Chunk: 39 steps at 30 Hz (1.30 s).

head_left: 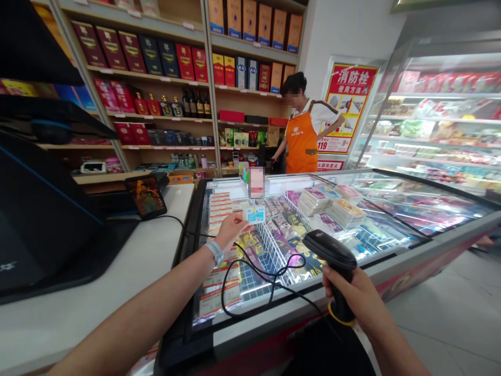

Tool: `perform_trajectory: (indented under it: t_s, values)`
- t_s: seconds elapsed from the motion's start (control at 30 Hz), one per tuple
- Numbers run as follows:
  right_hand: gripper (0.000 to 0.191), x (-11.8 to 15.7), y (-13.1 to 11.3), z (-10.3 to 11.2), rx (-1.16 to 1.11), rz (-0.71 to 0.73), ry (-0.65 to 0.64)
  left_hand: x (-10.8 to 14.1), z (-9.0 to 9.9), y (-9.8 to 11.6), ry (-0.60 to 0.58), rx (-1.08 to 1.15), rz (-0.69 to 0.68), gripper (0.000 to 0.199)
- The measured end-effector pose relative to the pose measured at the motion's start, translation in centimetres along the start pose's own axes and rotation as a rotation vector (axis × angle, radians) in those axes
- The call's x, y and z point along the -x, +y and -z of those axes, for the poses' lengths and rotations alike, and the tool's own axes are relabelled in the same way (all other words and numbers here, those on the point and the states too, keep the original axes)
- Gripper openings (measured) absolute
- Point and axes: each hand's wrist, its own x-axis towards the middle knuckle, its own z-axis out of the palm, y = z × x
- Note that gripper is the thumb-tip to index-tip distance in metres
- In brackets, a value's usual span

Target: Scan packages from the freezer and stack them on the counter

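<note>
Between the thumb and fingers of my left hand [231,231] is a small white and light-blue packet [255,214], held up above the glass top of a chest freezer [199,250]. Its exact kind is too small to read. My right hand [354,292] is wrapped round the handle of a black barcode scanner [331,248], whose head points left towards the packet. From the scanner a black cable [270,277] runs in loops across the freezer glass to the left. Right behind the packet stands a pale pink, partly blurred item [257,181] on the freezer's far edge.
Wrapped frozen goods [313,201] and wire baskets show through the freezer glass. To the left are a white counter [156,261], a phone [146,196] and a dark till [47,219]. A person in an orange apron [303,141] stands behind the freezer, before shelves of boxes [127,49].
</note>
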Motion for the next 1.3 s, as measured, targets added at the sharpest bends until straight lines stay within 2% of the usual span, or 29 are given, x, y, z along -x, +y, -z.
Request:
perform_trajectory:
  t_s: [0.23,0.33,0.43,0.57,0.7,0.8,0.87,0.97,1.13,1.3]
  values:
    - [0.040,-2.3,-0.2,0.9,0.341,0.134,-0.037,-1.5,1.0,-0.9,0.055,-0.063,0.003,0.028]
    - [0.041,-3.1,0.0,1.0,0.426,0.197,0.034,-1.8,1.1,-1.5,0.072,-0.102,-0.039,0.022]
    - [0.040,-3.5,0.3,0.7,0.414,0.232,0.071,-2.2,1.3,-2.1,0.095,-0.133,-0.059,0.018]
    - [0.040,-4.1,0.4,0.0,0.370,0.226,0.006,-2.9,1.6,-2.9,0.114,-0.169,-0.069,0.020]
    - [0.039,-4.5,0.7,-1.0,0.303,0.191,-0.036,-3.1,2.0,-2.9,0.095,-0.235,-0.094,0.052]
    - [0.037,-4.3,0.9,-1.9,0.243,0.157,-0.062,-3.1,2.3,-2.7,0.086,-0.427,-0.206,0.060]
    - [0.036,-4.1,1.0,-2.3,0.200,0.149,-0.049,-3.1,2.5,-2.7,0.083,-0.561,-0.289,0.059]
    - [0.035,-4.0,0.9,-2.8,0.164,0.129,-0.066,-3.1,2.7,-2.7,0.067,-0.650,-0.340,0.056]
    - [0.034,-4.7,0.5,-3.2,0.122,0.070,-0.150,-3.3,2.8,-2.9,0.089,-0.609,-0.322,0.056]
    - [0.032,-5.0,0.4,-4.1,0.093,0.062,-0.108,-3.7,3.1,-3.0,0.154,-0.541,-0.334,0.062]
